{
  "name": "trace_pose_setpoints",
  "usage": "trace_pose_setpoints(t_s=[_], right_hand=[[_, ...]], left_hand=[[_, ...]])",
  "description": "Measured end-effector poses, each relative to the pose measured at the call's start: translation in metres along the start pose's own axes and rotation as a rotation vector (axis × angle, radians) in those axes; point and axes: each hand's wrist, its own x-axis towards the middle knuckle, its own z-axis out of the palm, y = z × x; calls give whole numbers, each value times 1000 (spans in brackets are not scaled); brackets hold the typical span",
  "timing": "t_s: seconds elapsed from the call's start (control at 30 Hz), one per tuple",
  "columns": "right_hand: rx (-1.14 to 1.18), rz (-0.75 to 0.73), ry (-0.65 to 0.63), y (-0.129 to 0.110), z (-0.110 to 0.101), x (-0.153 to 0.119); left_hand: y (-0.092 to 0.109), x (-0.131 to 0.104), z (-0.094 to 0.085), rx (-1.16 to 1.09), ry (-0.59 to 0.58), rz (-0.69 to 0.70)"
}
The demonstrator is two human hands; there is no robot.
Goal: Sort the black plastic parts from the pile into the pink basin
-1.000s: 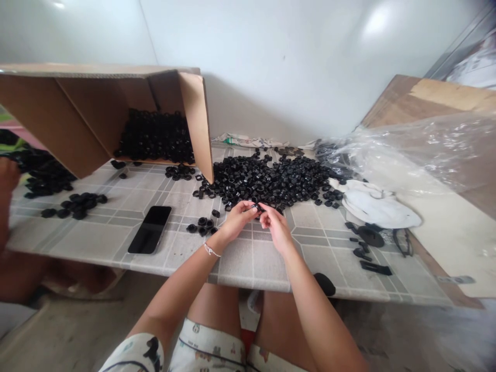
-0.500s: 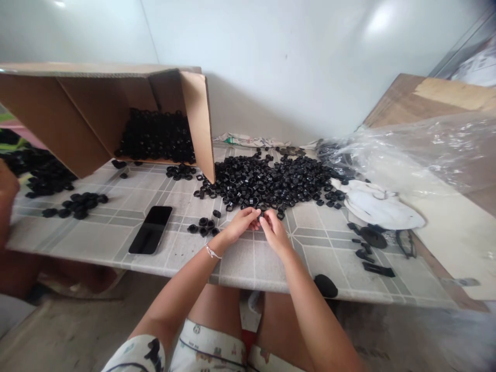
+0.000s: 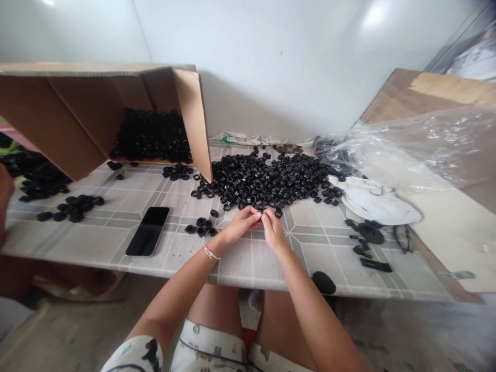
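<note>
My left hand [image 3: 243, 224] and my right hand [image 3: 272, 230] meet at the front edge of a wide heap of small black ring-shaped parts [image 3: 267, 178]. Fingers of both hands are pinched together around one small black part [image 3: 262, 213], mostly hidden by the fingertips. To the left of my left hand lies a small cluster of black ring-shaped parts [image 3: 201, 226] on the table, a few of them showing round openings.
A cardboard box [image 3: 192, 103] on its side holds more black parts. A phone [image 3: 148, 231] lies front left, near another black pile [image 3: 75, 206]. White gloves [image 3: 382, 201], clear plastic film [image 3: 411, 144] and black pieces [image 3: 371, 233] are at right. Part of another person [image 3: 4, 201] shows at far left.
The view has shifted slightly, so the table things sit a little further left. Both hands stay together at the heap's edge, with the fingertips drawn slightly closer around the small part.
</note>
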Motion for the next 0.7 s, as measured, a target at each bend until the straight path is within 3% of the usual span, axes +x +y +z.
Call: trace_pose_setpoints(t_s=[0.17,0.3,0.5,0.6,0.7], right_hand=[[249,155,-49,5,5,4],[334,242,-79,6,4,5],[410,261,-142,-2,1,8],[434,251,-180,-2,1,10],[411,226,-188,0,1,10]], left_hand=[[-2,-2,5,61,28,119],[-6,-4,7,246,100,239],[5,-11,6,492,171,354],[20,-24,-5,524,247,360],[35,-42,-32,648,371,348]])
